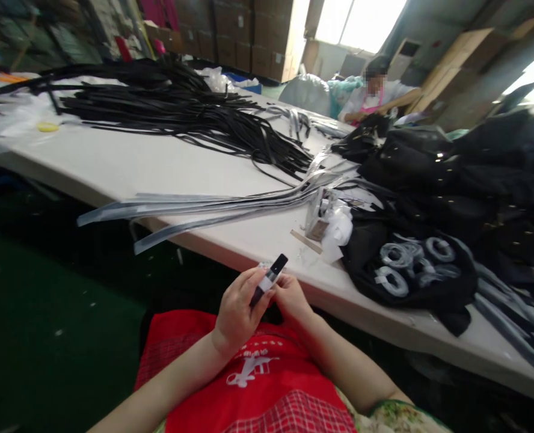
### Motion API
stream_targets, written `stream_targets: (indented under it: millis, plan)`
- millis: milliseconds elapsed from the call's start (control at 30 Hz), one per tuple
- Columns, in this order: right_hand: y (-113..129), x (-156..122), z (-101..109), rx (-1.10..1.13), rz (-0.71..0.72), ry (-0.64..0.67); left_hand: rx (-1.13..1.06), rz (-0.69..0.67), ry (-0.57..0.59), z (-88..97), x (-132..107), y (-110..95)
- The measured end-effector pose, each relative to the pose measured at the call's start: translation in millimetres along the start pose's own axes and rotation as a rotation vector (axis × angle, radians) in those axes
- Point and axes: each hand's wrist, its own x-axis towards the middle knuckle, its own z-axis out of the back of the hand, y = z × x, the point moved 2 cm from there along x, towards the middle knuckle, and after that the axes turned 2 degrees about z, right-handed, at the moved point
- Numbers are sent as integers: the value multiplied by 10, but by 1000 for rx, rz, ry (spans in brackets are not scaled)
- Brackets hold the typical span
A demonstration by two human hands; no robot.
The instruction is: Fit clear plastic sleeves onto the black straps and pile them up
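My left hand (237, 310) and my right hand (291, 297) are together just below the near edge of the white table (127, 165), above my red apron. Both pinch a short black strap end (270, 278) with a pale wrap round its middle; its tip sticks up to the right. Fingers of both hands are closed on it.
A large heap of black straps (181, 108) lies at the back left. Long strips in clear sleeves (213, 207) hang over the table edge. Black bags (465, 174) and coiled wrapped straps (406, 261) fill the right. Another person (375, 93) sits at the far side.
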Motion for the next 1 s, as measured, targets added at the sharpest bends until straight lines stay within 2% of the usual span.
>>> stream_targets:
  millis: [67,133,200,233,267,300,367,433,467,500,533,600,667,767,833,900,1000]
  plan:
    - [-21,-26,-5,85,51,28,11,2,-30,-31,-3,22]
    - [-24,-71,17,151,115,109,17,-4,-31,-84,-3,67]
    - [42,-142,116,52,230,126,23,-23,3,-149,-8,120]
    - [117,-187,217,-92,318,66,26,-27,30,-181,-14,151]
    - [228,-241,365,-286,425,-55,27,-21,61,-211,-22,187]
    - [372,-305,560,-508,544,-229,26,-5,90,-238,-31,231]
    - [730,-467,1083,-941,761,-694,20,52,133,-274,-53,341]
    - [1088,-633,1718,-1259,836,-1143,16,114,152,-286,-71,470]
    - [1239,-696,2043,-1382,801,-1284,14,137,159,-286,-74,536]
    - [1363,-742,2347,-1484,749,-1357,13,152,166,-281,-68,602]
    - [1453,-771,2610,-1557,700,-1373,19,162,170,-274,-48,670]
    - [1524,-790,2947,-1618,728,-1367,72,173,171,-247,48,816]
    - [1453,-771,2997,-1577,917,-1421,199,199,182,-194,230,994]
    - [1118,-616,2675,-1541,1092,-1161,459,326,225,-38,610,1332]
    - [824,-485,2361,-1502,1104,-918,562,432,214,109,865,1557]
    - [552,-366,2093,-1446,1054,-726,607,518,206,252,1077,1732]
    - [292,-244,1854,-1336,933,-573,621,622,247,415,1273,1852]
